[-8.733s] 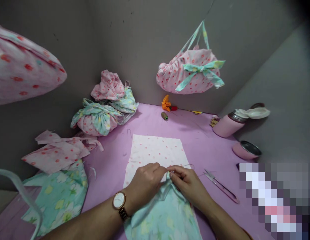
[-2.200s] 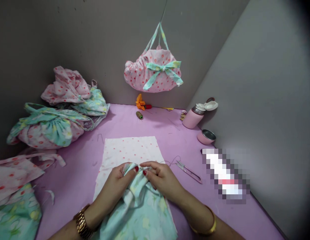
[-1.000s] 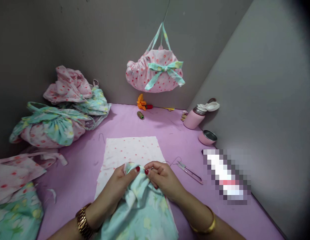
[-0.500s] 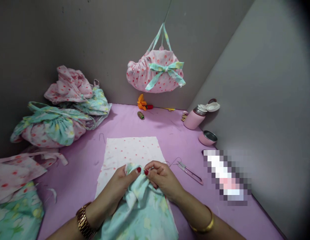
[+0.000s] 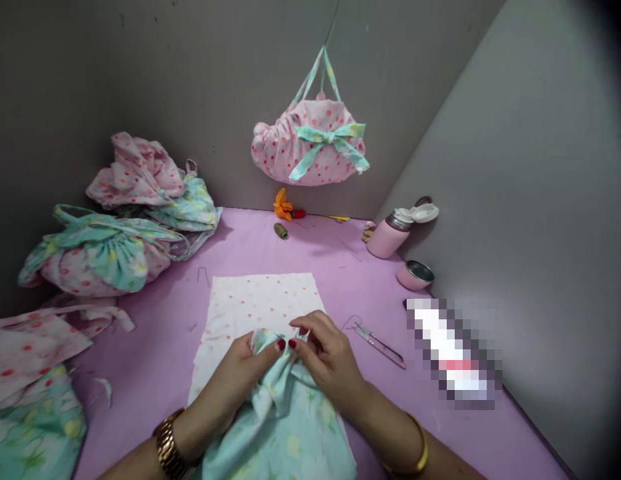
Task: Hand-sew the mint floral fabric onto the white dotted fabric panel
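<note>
Counter (image 5: 140, 347): lilac-topped, set in a corner between two grey walls. Contents, left to right.

Near left: cut pieces of pink dotted fabric (image 5: 35, 340) overlapping a piece of mint floral fabric (image 5: 35, 427). Far left: a pink bundle tied in mint fabric (image 5: 95, 257), with a crumpled pink and mint heap (image 5: 135, 177) behind it against the wall.

Centre: a sheet of white dotted fabric (image 5: 257, 300) lies flat. A gathered mint floral panel (image 5: 290, 433) sits on its near half and trails off towards the near edge. Left hand (image 5: 235, 377), gold watch on the wrist: fingers pressed together, pinching the gathers tight, close to the top edge. Right hand (image 5: 330, 357): fingers spread and curved at the gathers. Any needle is hidden.

Far centre: an orange fabric flower (image 5: 283, 205) and a brown thread spool (image 5: 281, 231). A pink dotted bag with a mint bow (image 5: 310, 143) hangs above on a cord.

Right: thread snips (image 5: 380, 345), a pink flask (image 5: 387, 239), a pink cup (image 5: 415, 275), and a pixelated patch (image 5: 453, 353) hiding whatever lies there.
</note>
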`<state>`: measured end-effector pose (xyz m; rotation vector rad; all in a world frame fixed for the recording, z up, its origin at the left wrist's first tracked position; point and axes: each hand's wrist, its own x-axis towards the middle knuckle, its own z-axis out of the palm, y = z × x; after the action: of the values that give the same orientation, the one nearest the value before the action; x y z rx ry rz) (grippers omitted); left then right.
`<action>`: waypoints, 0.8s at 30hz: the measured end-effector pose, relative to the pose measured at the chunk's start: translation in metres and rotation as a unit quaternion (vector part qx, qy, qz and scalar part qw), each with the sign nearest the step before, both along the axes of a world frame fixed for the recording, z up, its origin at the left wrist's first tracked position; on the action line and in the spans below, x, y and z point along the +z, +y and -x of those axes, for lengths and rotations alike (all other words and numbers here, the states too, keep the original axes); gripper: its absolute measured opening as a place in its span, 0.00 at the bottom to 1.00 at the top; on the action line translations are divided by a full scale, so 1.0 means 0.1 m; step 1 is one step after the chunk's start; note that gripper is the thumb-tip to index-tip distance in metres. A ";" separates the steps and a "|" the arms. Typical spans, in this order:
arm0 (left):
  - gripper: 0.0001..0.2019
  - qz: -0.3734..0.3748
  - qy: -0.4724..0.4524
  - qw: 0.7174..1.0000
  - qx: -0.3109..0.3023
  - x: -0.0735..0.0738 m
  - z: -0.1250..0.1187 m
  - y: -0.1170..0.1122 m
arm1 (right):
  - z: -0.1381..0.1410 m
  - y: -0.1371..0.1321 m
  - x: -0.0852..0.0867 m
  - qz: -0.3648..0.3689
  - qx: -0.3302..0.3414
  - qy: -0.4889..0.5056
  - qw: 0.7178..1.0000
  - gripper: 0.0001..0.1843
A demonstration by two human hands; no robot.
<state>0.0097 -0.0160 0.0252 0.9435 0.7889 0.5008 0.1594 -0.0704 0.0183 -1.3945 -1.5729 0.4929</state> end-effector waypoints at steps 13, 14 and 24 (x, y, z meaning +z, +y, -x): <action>0.09 -0.101 0.051 0.994 -0.009 -0.07 0.01 -0.01 | 0.05 -0.03 0.08 -0.048 0.047 0.027 0.997 0.06; 0.10 -0.091 0.043 0.995 -0.008 -0.06 0.01 -0.01 | 0.04 -0.03 0.10 -0.056 0.031 0.074 0.995 0.06; 0.14 -0.048 0.048 0.998 -0.001 -0.02 0.01 0.00 | -0.73 0.15 0.26 -0.030 -0.160 0.556 0.815 0.15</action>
<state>0.0082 -0.0161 0.0228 1.0631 0.8568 0.4966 0.2328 -0.0555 0.0445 -0.9486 -0.3779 0.8308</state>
